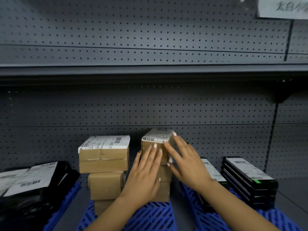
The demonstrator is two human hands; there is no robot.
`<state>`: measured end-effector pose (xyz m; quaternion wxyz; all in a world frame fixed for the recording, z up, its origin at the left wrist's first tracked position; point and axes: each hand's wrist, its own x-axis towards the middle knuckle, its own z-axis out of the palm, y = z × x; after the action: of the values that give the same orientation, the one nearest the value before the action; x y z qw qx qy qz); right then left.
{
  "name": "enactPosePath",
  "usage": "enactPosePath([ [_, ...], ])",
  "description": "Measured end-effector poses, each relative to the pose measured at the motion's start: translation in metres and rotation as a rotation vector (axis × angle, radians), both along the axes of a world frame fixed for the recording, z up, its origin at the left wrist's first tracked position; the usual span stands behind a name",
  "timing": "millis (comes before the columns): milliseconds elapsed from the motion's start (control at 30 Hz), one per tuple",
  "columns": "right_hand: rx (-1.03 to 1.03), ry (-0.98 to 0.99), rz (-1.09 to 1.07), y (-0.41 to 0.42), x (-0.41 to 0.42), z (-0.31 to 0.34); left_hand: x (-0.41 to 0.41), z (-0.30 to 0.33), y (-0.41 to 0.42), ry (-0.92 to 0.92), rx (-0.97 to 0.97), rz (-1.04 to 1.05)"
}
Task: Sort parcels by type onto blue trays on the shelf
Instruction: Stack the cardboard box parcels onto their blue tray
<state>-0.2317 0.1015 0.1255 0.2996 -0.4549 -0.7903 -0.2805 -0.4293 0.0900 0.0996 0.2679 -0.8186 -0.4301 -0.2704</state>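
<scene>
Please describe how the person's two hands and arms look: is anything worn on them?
Both forearms are bare, with no sleeves, gloves, watch or rings visible. The left hand and right hand have long fingers with pale, light-polished nails; the left thumbnail looks dark with small spots.

A dark grey metal shelf (290,185) with a perforated back panel carries three blue slatted plastic trays side by side: the left tray (66,202), the middle tray (150,217) and the right tray (196,202).
</scene>
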Motion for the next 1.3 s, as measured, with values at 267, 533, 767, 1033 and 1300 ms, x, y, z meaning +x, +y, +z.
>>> enactPosePath([
  [267,-0.042,0.019,-0.053,0.006,0.006,-0.010,-0.006,-0.006,0.010,0.031,-0.017,0.077],
  [533,-0.150,0.004,-0.013,0.007,0.013,-0.017,-0.009,-0.014,0.013,0.107,0.021,0.086],
  [767,-0.140,0.004,-0.045,0.006,0.004,-0.019,-0.007,-0.018,0.015,0.110,0.002,0.127],
  [1033,-0.142,-0.010,-0.086,0.005,0.002,-0.019,-0.008,-0.021,0.016,0.131,-0.027,0.165],
  [1300,-0.105,-0.023,-0.091,-0.014,0.001,-0.015,-0.007,-0.011,-0.010,0.065,0.012,0.092],
])
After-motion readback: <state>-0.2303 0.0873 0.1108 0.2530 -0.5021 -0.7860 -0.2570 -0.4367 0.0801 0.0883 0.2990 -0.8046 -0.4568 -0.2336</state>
